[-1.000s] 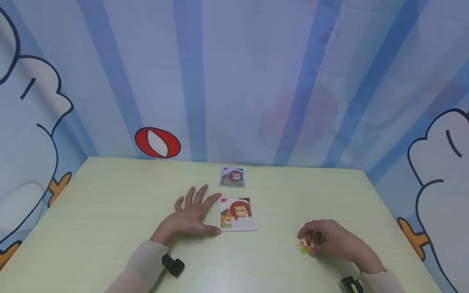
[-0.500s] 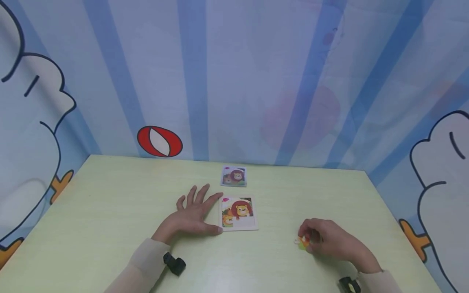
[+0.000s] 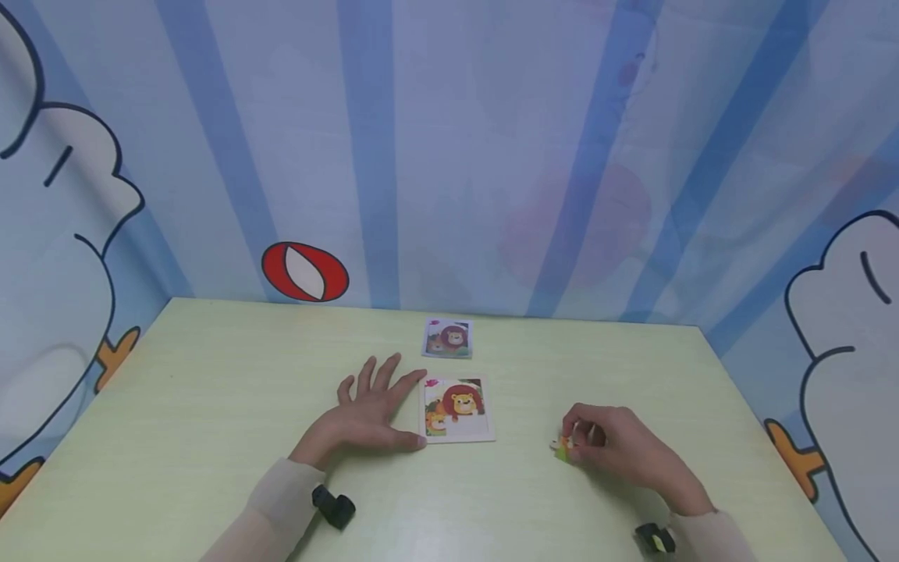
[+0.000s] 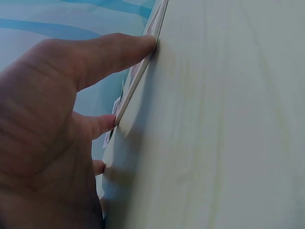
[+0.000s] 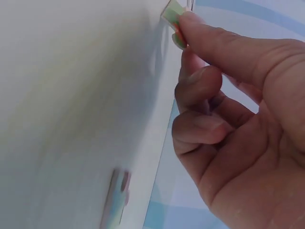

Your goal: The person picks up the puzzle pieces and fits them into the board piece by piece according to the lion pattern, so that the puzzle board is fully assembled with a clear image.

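A jigsaw puzzle with a lion picture (image 3: 472, 428) lies on the table in a pale frame; its lower right part is white. My left hand (image 3: 368, 421) has spread, straight fingers, with thumb and index fingertip touching the puzzle's left edge, as the left wrist view also shows at the thumb (image 4: 138, 47). To the right of the puzzle, my right hand (image 3: 621, 445) pinches a small green and orange puzzle piece (image 3: 563, 449) between thumb and fingers. In the right wrist view that piece (image 5: 172, 13) is held just off the tabletop, partly covered by the thumb.
Behind the puzzle lies a smaller card (image 3: 448, 339) with the same lion picture. Another blurred piece (image 5: 114, 200) rests on the table at the bottom of the right wrist view. A striped blue cloth backdrop (image 3: 449, 195) stands along the pale table's (image 3: 246, 367) far edge.
My right hand has moved left and slightly away from me, carrying the pinched puzzle piece nearer to the puzzle. The left hand has stayed at the puzzle's left edge.
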Action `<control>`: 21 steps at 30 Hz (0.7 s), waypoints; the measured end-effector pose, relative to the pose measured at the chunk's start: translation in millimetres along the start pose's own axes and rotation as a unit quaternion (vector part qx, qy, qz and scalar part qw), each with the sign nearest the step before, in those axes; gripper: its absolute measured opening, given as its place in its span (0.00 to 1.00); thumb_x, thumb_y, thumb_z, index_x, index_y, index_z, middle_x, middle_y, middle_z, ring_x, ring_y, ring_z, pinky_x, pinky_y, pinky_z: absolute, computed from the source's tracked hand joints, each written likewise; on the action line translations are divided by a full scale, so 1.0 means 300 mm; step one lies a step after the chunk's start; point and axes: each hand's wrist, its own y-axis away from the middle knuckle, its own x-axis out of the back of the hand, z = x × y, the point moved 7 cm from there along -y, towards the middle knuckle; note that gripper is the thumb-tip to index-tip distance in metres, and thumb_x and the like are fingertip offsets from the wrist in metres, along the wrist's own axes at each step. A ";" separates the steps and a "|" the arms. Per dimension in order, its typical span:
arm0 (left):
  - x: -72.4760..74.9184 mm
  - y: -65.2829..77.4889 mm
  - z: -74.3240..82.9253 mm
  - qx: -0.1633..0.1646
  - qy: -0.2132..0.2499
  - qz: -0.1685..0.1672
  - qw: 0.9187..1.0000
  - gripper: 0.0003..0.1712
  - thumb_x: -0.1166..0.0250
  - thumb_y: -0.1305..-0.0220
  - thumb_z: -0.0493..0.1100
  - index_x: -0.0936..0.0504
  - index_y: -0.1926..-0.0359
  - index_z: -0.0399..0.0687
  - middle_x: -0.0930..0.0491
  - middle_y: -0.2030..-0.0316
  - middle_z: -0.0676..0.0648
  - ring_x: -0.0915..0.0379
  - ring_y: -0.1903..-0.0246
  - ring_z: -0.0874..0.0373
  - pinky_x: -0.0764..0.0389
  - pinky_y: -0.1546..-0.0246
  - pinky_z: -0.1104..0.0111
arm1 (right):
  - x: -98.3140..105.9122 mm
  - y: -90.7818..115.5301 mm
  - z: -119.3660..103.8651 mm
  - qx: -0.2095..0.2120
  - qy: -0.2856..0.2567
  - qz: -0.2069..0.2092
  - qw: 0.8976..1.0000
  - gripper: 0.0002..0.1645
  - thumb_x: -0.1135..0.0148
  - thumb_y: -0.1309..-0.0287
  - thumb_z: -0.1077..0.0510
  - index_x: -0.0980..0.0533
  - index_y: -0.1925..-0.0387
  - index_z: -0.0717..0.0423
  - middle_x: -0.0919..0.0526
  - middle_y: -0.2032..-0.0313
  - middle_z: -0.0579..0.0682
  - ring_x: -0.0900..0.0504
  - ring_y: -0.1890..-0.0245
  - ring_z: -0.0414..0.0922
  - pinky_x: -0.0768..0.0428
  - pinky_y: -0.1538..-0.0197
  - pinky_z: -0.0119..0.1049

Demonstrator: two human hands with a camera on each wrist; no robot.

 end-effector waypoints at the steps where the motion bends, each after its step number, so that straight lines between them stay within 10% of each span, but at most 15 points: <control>1: 0.001 0.002 0.002 0.001 0.002 -0.001 1.000 0.61 0.25 0.44 0.65 0.46 0.14 0.66 0.65 0.11 0.42 0.77 0.14 0.30 0.67 0.24 0.25 | 0.001 -0.006 -0.005 0.005 0.001 0.003 1.000 0.08 0.28 0.32 0.61 0.18 0.57 0.43 0.16 0.69 0.40 0.26 0.75 0.31 0.24 0.68 0.30; 21: 0.007 0.009 0.012 0.001 0.006 -0.002 1.000 0.61 0.26 0.43 0.65 0.46 0.14 0.66 0.65 0.11 0.42 0.78 0.14 0.31 0.68 0.23 0.25 | -0.038 -0.199 -0.106 0.032 -0.014 0.022 0.999 0.08 0.27 0.32 0.57 0.09 0.58 0.38 0.08 0.62 0.39 0.24 0.74 0.35 0.23 0.67 0.30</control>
